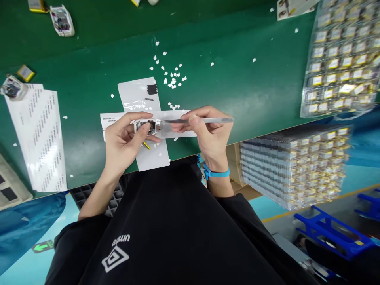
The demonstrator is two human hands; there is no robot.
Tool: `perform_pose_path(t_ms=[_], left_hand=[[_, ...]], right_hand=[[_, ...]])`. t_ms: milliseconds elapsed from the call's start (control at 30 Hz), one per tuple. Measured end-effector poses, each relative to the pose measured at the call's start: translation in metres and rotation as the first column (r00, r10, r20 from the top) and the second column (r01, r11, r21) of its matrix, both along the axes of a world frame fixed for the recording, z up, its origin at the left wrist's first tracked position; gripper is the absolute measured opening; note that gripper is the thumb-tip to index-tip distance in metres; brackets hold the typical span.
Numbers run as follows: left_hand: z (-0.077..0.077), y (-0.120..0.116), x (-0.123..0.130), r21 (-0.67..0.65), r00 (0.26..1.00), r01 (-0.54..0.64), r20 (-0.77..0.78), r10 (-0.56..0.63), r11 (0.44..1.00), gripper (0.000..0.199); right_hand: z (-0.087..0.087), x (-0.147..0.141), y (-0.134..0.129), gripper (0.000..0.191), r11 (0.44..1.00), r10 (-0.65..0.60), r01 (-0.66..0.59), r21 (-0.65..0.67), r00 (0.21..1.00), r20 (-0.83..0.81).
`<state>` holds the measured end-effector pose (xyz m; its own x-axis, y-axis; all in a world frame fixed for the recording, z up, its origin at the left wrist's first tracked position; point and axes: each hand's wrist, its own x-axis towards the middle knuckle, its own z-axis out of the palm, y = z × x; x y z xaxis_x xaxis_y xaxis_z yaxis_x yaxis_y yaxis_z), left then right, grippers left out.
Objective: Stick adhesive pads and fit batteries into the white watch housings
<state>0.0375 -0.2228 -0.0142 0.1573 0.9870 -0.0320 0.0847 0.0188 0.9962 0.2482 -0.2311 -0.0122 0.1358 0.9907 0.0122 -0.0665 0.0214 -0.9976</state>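
My left hand (124, 138) grips a small white plastic housing (137, 127) with a circuit board showing inside, thumb across its top. A yellow edge, perhaps a battery (146, 145), shows below those fingers. Metal tweezers (204, 120) lie in my right hand (208, 132), pinched between thumb and fingers and pointing left. Their tips meet a tiny white piece (158, 122) at the housing's right end; whether they clamp it I cannot tell. Beneath both hands are white paper sheets (152, 156), one bearing dark strips (152, 89).
Small white paper dots (173, 81) are scattered over the green table (237, 87). At left lie a label sheet (38, 138), another housing (13, 88) and a battery (25, 73). A clear tray of batteries (338, 59) is at right, with stacked trays (285, 170) below the table edge.
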Motion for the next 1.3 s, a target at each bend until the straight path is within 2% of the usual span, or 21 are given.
perform_pose_path(t_ms=[100,267,600,900,1167,1300], left_hand=[[0.012,0.002,0.004,-0.111,0.987,0.116,0.12,-0.103,0.987,0.037],[0.025,-0.001,0.01,-0.115,0.974,0.176,0.162,-0.156,0.978,0.04],[0.03,-0.008,0.012,-0.088,0.987,0.121,0.113,-0.11,0.989,0.038],[0.032,-0.008,0.014,-0.08,0.989,0.107,0.113,-0.098,0.991,0.035],[0.034,-0.007,0.015,-0.059,0.986,0.079,0.15,-0.07,0.995,0.035],[0.037,-0.008,0.016,-0.088,0.99,0.061,0.135,-0.049,0.994,0.035]], right_hand=[[0.006,-0.007,0.001,0.035,1.0,0.004,-0.003,-0.024,1.0,0.03],[0.008,-0.009,0.001,0.039,0.999,0.045,-0.045,-0.014,0.999,0.029],[0.011,-0.01,0.003,0.041,0.997,0.078,-0.077,-0.025,0.996,0.037],[0.016,-0.014,0.003,0.025,0.995,0.075,-0.072,0.066,0.996,-0.046],[0.015,-0.018,0.004,0.035,0.999,0.04,-0.04,0.023,0.999,-0.003],[0.014,-0.019,0.004,0.026,0.996,0.049,-0.044,0.072,0.996,-0.072]])
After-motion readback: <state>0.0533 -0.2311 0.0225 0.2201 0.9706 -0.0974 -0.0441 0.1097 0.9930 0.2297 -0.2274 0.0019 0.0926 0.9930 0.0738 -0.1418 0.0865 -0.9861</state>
